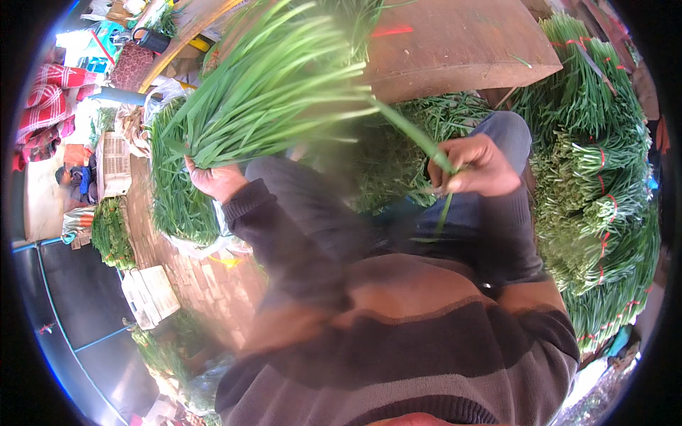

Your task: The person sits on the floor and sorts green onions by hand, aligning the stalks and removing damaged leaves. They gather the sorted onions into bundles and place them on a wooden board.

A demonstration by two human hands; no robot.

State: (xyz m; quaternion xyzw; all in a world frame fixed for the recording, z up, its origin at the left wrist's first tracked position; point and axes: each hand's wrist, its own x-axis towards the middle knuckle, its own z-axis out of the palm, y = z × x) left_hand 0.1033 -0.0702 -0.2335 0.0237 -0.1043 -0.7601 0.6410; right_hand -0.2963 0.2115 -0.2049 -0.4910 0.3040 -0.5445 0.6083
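Note:
My left hand [216, 180] grips a large bunch of garlic chives [256, 101] by its leafy end. The pale cut ends fan out to the upper right, blurred towards their tips. In my right hand [482, 166], above my right knee, a green chive leaf [410, 130] is pinched between thumb and fingers. Its long part points up and left towards the bunch, and a short piece hangs below the fingers. Loose chive leaves and trimmings [397, 165] lie in a heap between my legs.
A brown board-topped table [458, 45] stands ahead. On the right, chive bundles tied with red bands [597, 213] are stacked high, a long blade-like tool [597, 69] lying on top. More chives [184, 197] fill a plastic-lined container at left. Beyond are white crates [152, 295] and a person [80, 178].

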